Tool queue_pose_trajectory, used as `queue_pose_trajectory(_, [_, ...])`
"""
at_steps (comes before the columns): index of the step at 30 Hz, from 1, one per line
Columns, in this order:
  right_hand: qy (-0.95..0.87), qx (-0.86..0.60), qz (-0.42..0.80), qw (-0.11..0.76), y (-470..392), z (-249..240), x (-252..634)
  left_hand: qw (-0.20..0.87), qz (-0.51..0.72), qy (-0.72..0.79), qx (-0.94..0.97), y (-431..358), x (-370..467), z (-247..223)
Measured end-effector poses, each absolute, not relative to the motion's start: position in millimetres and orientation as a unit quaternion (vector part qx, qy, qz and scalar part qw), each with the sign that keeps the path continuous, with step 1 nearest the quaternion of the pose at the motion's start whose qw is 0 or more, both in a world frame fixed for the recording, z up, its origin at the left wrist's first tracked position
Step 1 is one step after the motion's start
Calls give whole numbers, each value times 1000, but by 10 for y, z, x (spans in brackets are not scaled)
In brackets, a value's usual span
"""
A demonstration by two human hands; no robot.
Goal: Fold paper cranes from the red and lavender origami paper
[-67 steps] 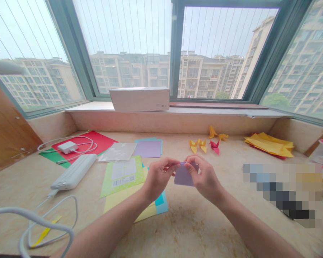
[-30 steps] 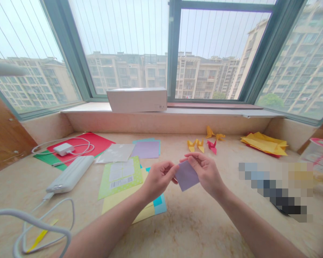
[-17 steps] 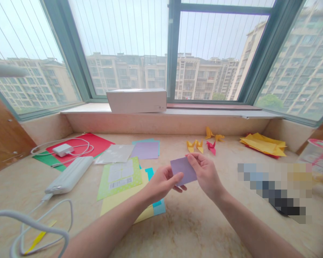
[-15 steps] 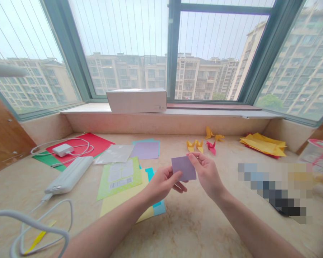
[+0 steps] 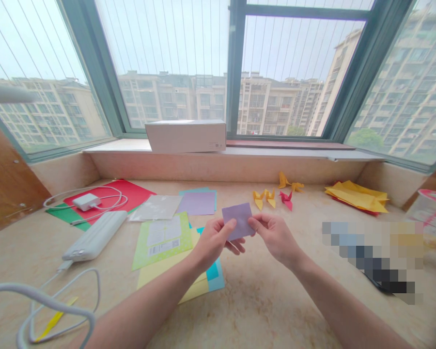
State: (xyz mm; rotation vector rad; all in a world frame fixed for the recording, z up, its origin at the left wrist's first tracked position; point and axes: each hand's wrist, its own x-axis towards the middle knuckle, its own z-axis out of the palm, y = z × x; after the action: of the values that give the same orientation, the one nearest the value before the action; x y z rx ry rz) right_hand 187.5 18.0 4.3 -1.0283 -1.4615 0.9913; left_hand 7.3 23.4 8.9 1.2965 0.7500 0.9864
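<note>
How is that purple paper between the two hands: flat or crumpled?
Flat: the purple paper shows a smooth face and straight edges between the left hand and right hand. Whether it is folded, I cannot tell.

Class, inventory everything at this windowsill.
Paper square: 1, purple, held
Origami birds: 5, four yellow, one red, back
Paper stack: 1, yellow and red, right
Loose sheets: several, multicoloured, left
Barcoded packet: 1, green, left
Sleeve: 1, whitish, left
Power bank: 1, white, left
Charger: 1, white, left
Cables: several, white, left
Strip: 1, yellow, left
Box: 1, white, back
Container: 1, clear, right
Pixelated area: 1, multicoloured, right
Left hand: 1, centre
Right hand: 1, centre
</note>
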Motion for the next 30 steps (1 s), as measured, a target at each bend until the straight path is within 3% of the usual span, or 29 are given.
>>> queue_pose_trajectory(10, [-646, -445, 410, 464, 131, 23, 1826, 597, 430, 337, 587, 254, 95, 18])
queue_pose_trajectory(30, [-669, -435, 389, 460, 203, -46, 1862, 540, 428, 360, 629, 314, 40, 12])
